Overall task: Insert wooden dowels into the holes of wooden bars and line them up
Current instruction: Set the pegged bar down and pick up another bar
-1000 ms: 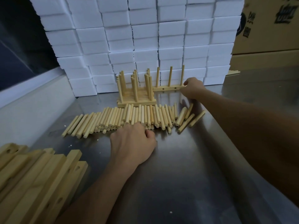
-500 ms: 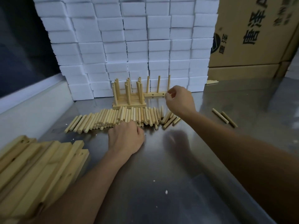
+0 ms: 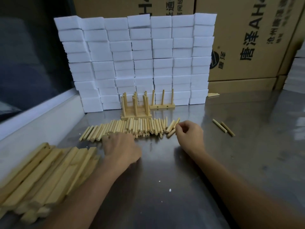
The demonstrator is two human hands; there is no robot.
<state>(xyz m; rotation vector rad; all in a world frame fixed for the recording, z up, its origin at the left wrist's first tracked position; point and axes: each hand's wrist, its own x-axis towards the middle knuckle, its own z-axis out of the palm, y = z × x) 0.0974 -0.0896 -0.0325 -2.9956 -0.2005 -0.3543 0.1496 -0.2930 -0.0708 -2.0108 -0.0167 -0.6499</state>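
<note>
A long row of loose wooden dowels [image 3: 132, 128] lies across the middle of the steel table [image 3: 165, 187]. My left hand [image 3: 122, 149] rests palm down at the row's near left part, its fingers reaching onto the dowels. My right hand [image 3: 189, 136] sits at the row's right end with curled fingers; its fingertips touch the end dowels, and a pinch is not plainly visible. Behind the row stands a group of bars with upright dowels [image 3: 136, 109]. A single bar with three upright dowels [image 3: 162, 106] stands to its right. Plain wooden bars [image 3: 46, 171] are piled at the lower left.
Two loose dowels [image 3: 222, 128] lie apart on the right. A wall of white foam blocks [image 3: 140, 63] stands behind the finished bars, with cardboard boxes [image 3: 247, 38] behind and to the right. A pale ledge [image 3: 41, 116] borders the table's left side.
My right hand has let go of the three-dowel bar and come back down to the right end of the dowel row. My left hand has slid slightly left along the row.
</note>
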